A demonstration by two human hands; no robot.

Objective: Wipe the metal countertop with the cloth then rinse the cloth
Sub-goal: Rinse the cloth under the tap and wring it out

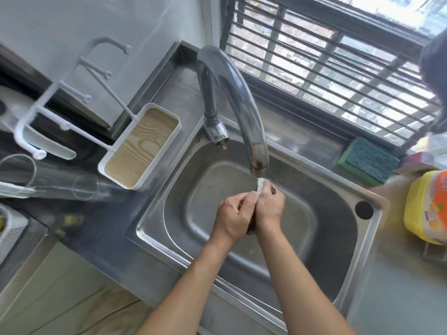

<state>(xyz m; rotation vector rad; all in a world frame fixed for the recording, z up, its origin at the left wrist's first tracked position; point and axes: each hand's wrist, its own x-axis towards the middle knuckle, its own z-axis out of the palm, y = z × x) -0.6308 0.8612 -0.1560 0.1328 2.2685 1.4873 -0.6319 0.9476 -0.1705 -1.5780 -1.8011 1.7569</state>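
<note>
- A dark cloth (251, 226), mostly hidden, is bunched between two bare hands held over the middle of a steel sink (338, 238); only small dark bits show between the palms and at the knuckles.
- The left hand (233, 218) has its fingers curled together around the cloth from the left side.
- The right hand (269, 206) presses against the left, its fingers also clamped on the cloth.
- A thin white stream of water (260, 186) falls from the spout straight onto the top of the hands.
- The curved chrome tap (239, 97) arches over the sink from its base at the sink's far left corner, with the spout end just above the hands.
- Both forearms reach in from the near edge of the sink.
- Left of the sink, on the metal surface (108, 233), stands a white tray with a wood-grain base (140, 146), attached to a white hook rack (72, 93).
- Further left of the sink lies a clear glass (60, 180) on its side.
- Beyond the sink's far right corner, a green and blue sponge (367, 160) sits on the ledge below a barred window (338, 56).
- Right of the sink stands a yellow bottle with an orange label (428, 206).
</note>
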